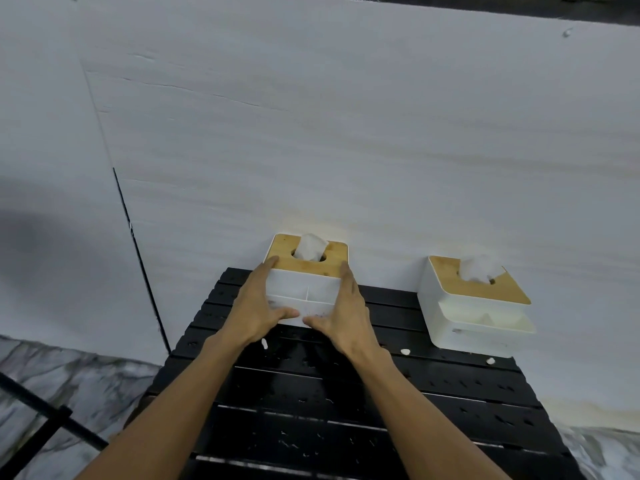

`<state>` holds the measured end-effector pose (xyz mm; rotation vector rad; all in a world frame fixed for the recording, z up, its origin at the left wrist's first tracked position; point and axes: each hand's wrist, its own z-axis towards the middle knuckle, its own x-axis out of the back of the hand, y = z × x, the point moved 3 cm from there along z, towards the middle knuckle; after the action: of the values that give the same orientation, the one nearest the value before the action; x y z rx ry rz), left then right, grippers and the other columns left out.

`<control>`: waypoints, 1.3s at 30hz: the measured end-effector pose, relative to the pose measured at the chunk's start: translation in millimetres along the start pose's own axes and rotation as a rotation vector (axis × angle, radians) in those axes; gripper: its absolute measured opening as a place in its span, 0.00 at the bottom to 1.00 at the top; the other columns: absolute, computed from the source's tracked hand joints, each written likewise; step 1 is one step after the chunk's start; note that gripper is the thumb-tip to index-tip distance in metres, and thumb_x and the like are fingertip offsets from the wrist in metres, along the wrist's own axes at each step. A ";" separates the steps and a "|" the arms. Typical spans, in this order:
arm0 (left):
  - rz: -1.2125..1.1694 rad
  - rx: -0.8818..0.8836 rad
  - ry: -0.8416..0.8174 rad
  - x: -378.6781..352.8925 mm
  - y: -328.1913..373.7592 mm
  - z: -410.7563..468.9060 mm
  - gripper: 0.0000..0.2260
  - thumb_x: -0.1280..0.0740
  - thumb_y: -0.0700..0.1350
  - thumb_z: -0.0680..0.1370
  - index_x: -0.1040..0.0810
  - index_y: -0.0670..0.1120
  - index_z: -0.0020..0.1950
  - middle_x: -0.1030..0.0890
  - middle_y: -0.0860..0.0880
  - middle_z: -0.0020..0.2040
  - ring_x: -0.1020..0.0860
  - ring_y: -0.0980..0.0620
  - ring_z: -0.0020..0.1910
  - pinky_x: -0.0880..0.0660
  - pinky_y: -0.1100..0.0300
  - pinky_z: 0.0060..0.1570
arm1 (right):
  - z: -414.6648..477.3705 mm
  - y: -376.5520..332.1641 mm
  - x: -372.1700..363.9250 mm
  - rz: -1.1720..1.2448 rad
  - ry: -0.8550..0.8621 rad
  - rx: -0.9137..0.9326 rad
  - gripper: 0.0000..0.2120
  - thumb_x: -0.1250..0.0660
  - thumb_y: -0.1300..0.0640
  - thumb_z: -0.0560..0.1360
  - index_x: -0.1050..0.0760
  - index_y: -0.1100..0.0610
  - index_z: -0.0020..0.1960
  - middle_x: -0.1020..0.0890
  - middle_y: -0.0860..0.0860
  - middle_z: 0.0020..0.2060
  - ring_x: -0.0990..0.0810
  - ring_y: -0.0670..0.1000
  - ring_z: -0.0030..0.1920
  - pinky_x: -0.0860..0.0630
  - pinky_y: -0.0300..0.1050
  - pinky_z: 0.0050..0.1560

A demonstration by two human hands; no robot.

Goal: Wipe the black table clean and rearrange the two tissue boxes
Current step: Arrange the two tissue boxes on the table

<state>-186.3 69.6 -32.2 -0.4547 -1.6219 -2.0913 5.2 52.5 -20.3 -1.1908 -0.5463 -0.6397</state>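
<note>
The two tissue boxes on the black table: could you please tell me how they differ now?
The left tissue box is gripped between the left hand and the right hand; the right tissue box stands untouched. The left tissue box faces the camera squarely, while the right tissue box is turned at an angle. Both are white with wooden lids and a tissue poking out.

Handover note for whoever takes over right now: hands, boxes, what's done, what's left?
Left hand and right hand: both grip the left box, one on each side, thumbs on its front.
Left box: far edge of the table, by the wall.
Right box: far right corner, no hand on it.
Left: white bits on the table, wiping due; no cloth in view.
</note>
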 end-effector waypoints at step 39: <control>0.001 -0.003 -0.046 -103.7 69.7 -14.1 0.50 0.18 0.54 0.63 0.43 0.57 0.77 0.37 0.55 0.76 0.36 0.51 0.73 0.32 0.42 0.69 | -17.2 86.7 87.1 -0.012 -0.012 -0.105 0.60 0.18 0.49 0.64 0.56 0.54 0.82 0.35 0.52 0.76 0.31 0.53 0.72 0.32 0.42 0.66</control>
<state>-61.2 57.1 -32.2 -0.5085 -1.6440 -2.0976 128.9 42.3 -22.8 -1.2916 -0.5355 -0.6784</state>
